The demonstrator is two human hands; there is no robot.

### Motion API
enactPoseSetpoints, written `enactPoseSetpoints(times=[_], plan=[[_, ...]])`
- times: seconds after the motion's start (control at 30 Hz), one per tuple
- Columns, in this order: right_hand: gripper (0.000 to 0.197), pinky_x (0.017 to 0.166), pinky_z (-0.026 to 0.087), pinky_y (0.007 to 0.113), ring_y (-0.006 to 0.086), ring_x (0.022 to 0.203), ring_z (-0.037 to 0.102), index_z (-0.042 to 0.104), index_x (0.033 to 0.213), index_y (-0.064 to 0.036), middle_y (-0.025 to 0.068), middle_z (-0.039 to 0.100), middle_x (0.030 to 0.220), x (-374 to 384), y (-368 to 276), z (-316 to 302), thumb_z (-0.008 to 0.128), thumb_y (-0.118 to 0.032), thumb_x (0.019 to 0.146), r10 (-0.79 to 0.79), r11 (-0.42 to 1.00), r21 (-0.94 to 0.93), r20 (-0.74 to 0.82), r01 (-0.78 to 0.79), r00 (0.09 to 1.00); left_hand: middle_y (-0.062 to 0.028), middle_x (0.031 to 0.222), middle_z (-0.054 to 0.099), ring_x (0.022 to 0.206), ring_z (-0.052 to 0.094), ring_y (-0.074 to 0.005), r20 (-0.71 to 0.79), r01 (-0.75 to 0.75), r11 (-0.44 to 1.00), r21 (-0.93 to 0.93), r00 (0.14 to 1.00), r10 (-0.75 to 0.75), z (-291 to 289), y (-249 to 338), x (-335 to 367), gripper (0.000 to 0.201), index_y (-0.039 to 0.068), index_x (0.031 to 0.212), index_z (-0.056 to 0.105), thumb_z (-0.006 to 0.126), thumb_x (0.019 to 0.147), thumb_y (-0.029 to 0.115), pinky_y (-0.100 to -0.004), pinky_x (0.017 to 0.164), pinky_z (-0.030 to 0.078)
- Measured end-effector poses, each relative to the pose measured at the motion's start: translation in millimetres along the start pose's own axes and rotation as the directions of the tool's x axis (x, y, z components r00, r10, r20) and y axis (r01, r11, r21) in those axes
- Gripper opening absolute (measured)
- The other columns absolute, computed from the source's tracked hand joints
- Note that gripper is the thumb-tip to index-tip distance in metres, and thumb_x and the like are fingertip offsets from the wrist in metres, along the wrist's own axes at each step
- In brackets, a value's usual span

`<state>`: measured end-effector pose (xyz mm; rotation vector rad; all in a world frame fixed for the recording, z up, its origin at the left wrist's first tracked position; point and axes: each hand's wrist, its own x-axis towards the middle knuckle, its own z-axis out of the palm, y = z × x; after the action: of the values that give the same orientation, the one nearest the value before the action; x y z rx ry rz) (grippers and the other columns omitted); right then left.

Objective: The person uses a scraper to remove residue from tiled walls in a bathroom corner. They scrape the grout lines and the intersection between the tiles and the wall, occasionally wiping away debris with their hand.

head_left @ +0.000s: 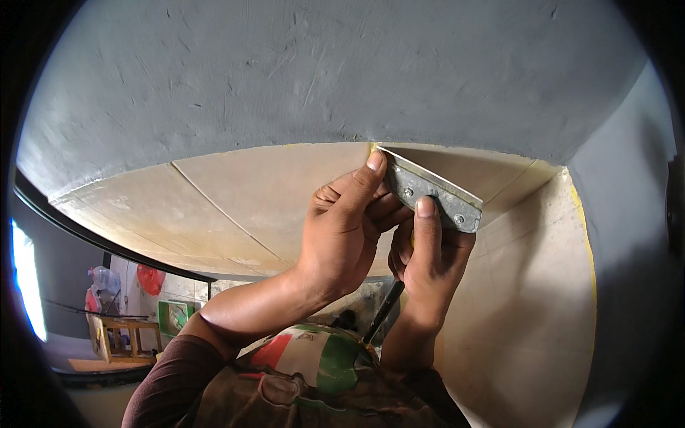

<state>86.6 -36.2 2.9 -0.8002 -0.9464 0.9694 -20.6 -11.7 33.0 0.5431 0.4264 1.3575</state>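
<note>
Head view: the left hand [339,225] pinches the left end of a metal scraper [449,202] before pale tiles [264,189]; the right hand [432,250] clasps it lower, fingers partly hidden; a dark rod [385,314] beneath is half-covered, its join unclear.

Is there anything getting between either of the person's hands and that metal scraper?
No, nothing visible is in the way. The left hand has its bare thumb at the left end of the metal scraper, and the right hand has its thumb directly on the flat face. Fingers behind it are partly hidden.
</note>
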Motion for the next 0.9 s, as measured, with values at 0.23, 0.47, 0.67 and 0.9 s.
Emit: enactPoseSetpoints(times=[0.23,0.47,0.67,0.9], plan=[[0.021,0.04,0.032,0.025,0.0059,0.042,0.044,0.065,0.09,-0.0002,-0.002,0.052,0.056,-11,-1,-9,0.061,-0.016,0.104,0.031,0.997,0.071,0.015,-0.032,0.999,-0.0098,0.102,0.074,0.098,0.071,-0.0175,0.096,-0.048,0.992,0.119,0.995,0.036,-17,-2,-1,0.026,0.001,0.104,0.071,0.059,0.107,0.024,-0.0361,0.092,0.058],[0.066,0.032,0.033,0.027,0.012,0.035,0.035,0.052,0.12,0.0138,0.0023,0.039,0.051,-50,8,-83,0.048,-0.051,0.106,-0.184,0.967,0.153,-0.138,0.205,0.973,-0.0096,0.095,0.067,0.089,0.065,-0.0238,0.806,-0.757,-0.399,0.518,0.276,0.523,-32,37,-21,0.038,0.001,0.115,0.071,0.084,0.079,0.0,-0.0343,0.073,0.052],[0.068,0.028,0.027,0.026,0.009,0.031,0.027,0.054,0.121,0.0118,-0.0008,0.034,0.051,-62,-3,-86,0.038,-0.054,0.109,-0.265,0.964,-0.078,-0.339,0.254,0.903,0.0037,0.091,0.063,0.089,0.056,-0.0173,0.921,-0.466,-0.798,0.383,0.121,0.371,-18,61,17,0.039,0.02,0.105,0.082,0.092,0.068,0.023,-0.0353,0.081,0.038],[0.068,0.028,0.026,0.027,0.009,0.031,0.026,0.055,0.114,0.0111,-0.0006,0.033,0.05,-79,-4,-90,0.041,-0.055,0.107,-0.306,0.952,-0.117,-0.293,0.284,0.906,0.0047,0.091,0.064,0.088,0.056,-0.018,0.941,-0.471,-0.819,0.328,0.09,0.325,-20,66,30,0.024,0.019,0.095,0.077,0.087,0.074,0.013,-0.0357,0.086,0.033]])
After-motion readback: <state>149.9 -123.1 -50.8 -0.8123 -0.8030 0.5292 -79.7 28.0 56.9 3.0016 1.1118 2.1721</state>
